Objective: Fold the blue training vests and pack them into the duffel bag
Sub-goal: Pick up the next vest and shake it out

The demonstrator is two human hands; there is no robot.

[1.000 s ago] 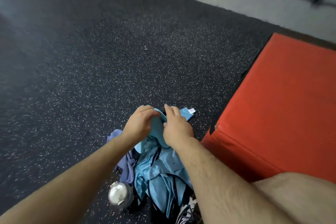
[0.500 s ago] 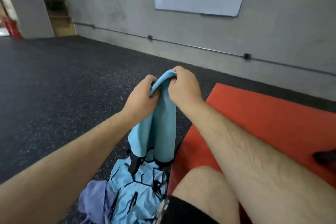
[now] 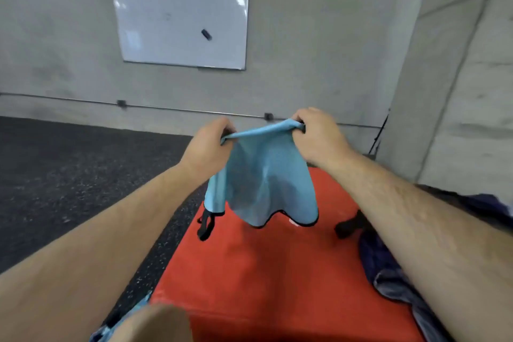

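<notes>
Head view: both hands grip one blue vest by its upper edge. The left hand and the right hand each have fingers curled round a bunched corner, and the edge is stretched between them. The vest hangs open in the air above the red mat, with a black strap dangling at its left side. The task looks early to me: this vest is unfolded and nothing appears packed. Dark cloth lies under the right forearm — whether it is the duffel bag I cannot tell. No label or print is readable on the vest, and the whiteboard shows no legible writing.
</notes>
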